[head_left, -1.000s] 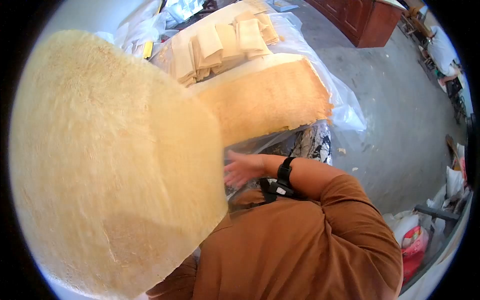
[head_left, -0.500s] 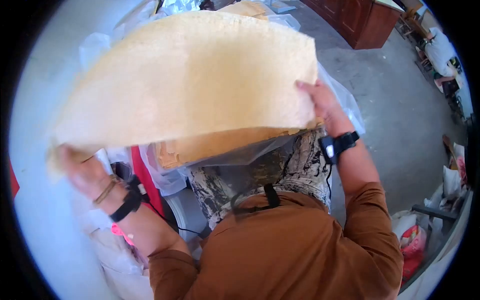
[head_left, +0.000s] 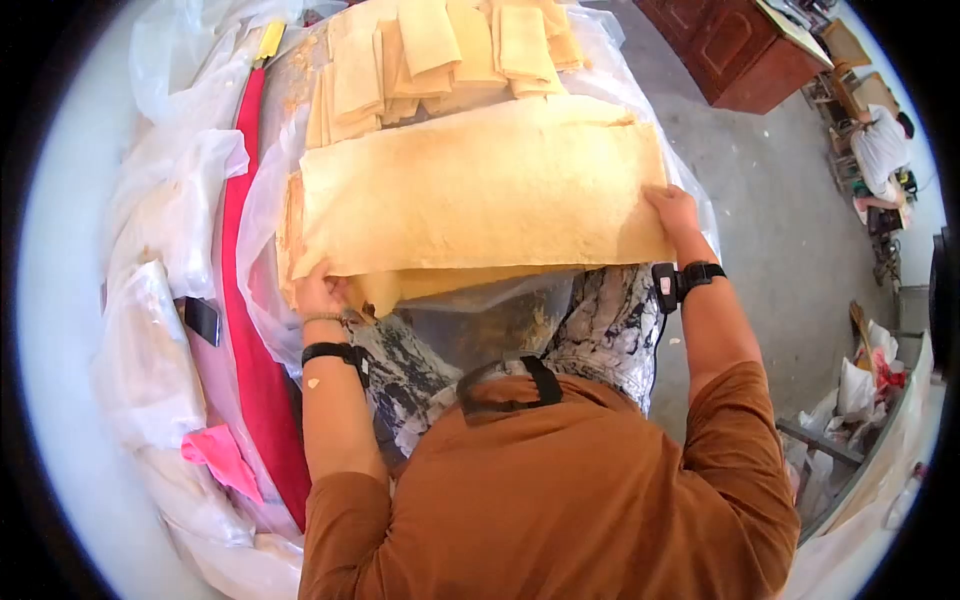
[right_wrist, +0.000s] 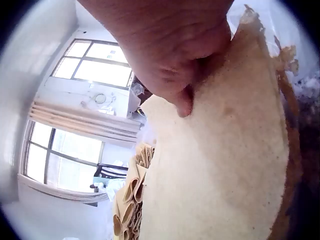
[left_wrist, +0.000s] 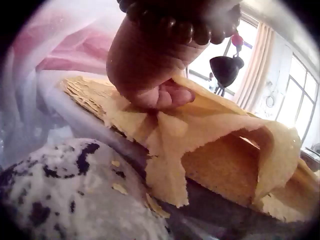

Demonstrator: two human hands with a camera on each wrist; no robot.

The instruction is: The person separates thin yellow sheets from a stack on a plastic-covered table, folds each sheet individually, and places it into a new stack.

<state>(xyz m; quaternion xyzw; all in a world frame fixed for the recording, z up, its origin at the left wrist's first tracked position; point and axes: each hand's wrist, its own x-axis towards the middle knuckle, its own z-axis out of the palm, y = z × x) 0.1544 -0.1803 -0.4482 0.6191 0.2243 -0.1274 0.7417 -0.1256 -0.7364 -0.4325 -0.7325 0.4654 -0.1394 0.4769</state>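
A wide, thin, pale-yellow crepe-like sheet (head_left: pixel 480 190) is spread over a stack of similar sheets (head_left: pixel 290 225), whose brownish edges show at the left. My left hand (head_left: pixel 322 292) grips its near left corner. In the left wrist view, the left fingers (left_wrist: pixel 172 95) are curled at the sheet, above a torn flap (left_wrist: pixel 167 160) hanging over the stack's edge. My right hand (head_left: pixel 675 212) holds the right edge between thumb and fingers. From the right wrist, the thumb (right_wrist: pixel 185 102) lies on top of the sheet; the other right fingers are hidden.
Folded sheets (head_left: pixel 430 45) lie in piles beyond the stack. Clear plastic (head_left: pixel 690 185) surrounds it. A red strip (head_left: pixel 250 330) and a dark phone-like thing (head_left: pixel 202 320) are at the left. A wooden cabinet (head_left: pixel 735 55) and a seated person (head_left: pixel 880 150) are farther right.
The sheet was raised at the left, with the right hand apart from it. Then both hands held it stretched in the air; now it has come down over the stack.
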